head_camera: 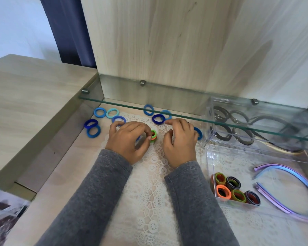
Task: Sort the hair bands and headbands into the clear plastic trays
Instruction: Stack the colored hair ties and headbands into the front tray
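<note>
Now, on the head camera, the left hand (130, 139) has its fingers and thumb curled onto a small stack of green and orange elastic hair bands (153, 136). It pinches the stack right at the white lace mat (149, 192), in the middle of the pale wooden table (69, 174). The right hand (180, 141) sits just beside it to the right. Its fingers are loosely curled over the mat, with nothing visible in its grasp. Both arms are in grey knit sleeves (96, 192).

Along the far side lie loose blue elastic hair bands (96, 112), with a cluster at far left and more past the fingertips. One dark blue band (153, 120) lies close by the right hand's fingers, and another blue band (199, 134) peeks out on that hand's right.

Over on the right, the near clear plastic tray (210, 167) holds orange, green and dark hair bands (228, 192) at its left end. Purple-blue plastic headbands (281, 167) fill its right part. Behind it, under the glass shelf (132, 106), the far clear plastic tray (208, 125) holds dark grey bands (224, 110) and a dark headband (267, 117).
</note>
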Demonstrator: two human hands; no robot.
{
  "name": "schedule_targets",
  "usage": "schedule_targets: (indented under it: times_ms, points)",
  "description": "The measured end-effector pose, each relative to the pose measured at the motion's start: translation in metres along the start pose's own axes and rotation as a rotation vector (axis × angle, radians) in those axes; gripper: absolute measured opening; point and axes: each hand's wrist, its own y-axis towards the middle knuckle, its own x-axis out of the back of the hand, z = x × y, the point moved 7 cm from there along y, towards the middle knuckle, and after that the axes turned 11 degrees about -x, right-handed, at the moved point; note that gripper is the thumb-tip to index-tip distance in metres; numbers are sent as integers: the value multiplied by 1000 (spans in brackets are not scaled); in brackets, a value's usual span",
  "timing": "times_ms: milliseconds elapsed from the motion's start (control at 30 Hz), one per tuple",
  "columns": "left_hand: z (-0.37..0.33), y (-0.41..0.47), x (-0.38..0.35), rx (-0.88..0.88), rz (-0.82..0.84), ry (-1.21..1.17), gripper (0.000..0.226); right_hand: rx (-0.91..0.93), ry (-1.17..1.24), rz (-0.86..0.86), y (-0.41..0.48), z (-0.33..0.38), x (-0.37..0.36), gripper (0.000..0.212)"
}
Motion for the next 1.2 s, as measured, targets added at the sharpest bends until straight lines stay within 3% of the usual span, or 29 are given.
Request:
schedule_targets:
  times_ms: [167,400,733,1200]
  points:
    - [-1,0,1,-2,-18,-36,11,4,23,18,-1,0,-1,36]
    - [13,-1,4,147,-109,-171,31,63,64,120,-6,9,-5,35]
    - [25,-2,-15,254,102,-57,35,116,-151,228,-12,14,-18,29]
    - [18,-1,-13,229,113,-21,37,99,-238,268,-15,18,-13,24]
